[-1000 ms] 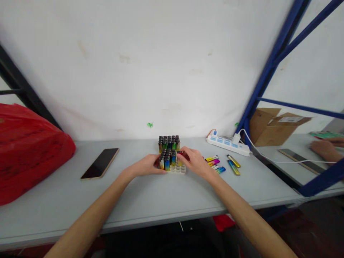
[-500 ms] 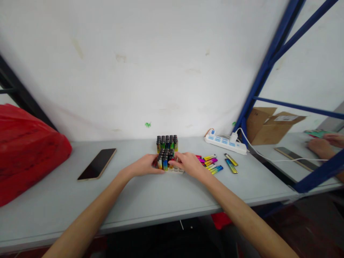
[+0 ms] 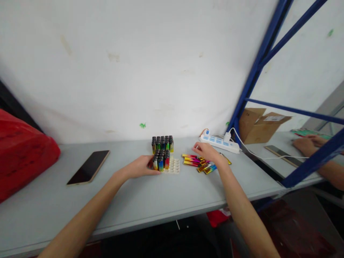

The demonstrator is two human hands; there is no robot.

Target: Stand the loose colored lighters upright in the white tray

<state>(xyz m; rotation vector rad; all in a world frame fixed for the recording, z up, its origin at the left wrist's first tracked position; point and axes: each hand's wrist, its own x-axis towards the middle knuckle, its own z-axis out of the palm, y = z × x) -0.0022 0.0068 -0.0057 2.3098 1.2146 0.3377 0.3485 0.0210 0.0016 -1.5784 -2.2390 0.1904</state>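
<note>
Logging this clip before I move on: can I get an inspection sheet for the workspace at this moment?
Surface: grey table against a white wall, bare at the front.
Job's things: white tray, its left part filled with upright lighters, sockets on the right open; a second full block of lighters behind it; loose lighters lying flat to the right.
Clutter: phone, face up; red bag at far left.
Grippers: left hand against the tray's left side; right hand over the loose lighters, grip unclear.
Cables: power strip with a white plug and cable running right.
Surroundings: blue rack frame, cardboard box, another person's hand at the next table.
</note>
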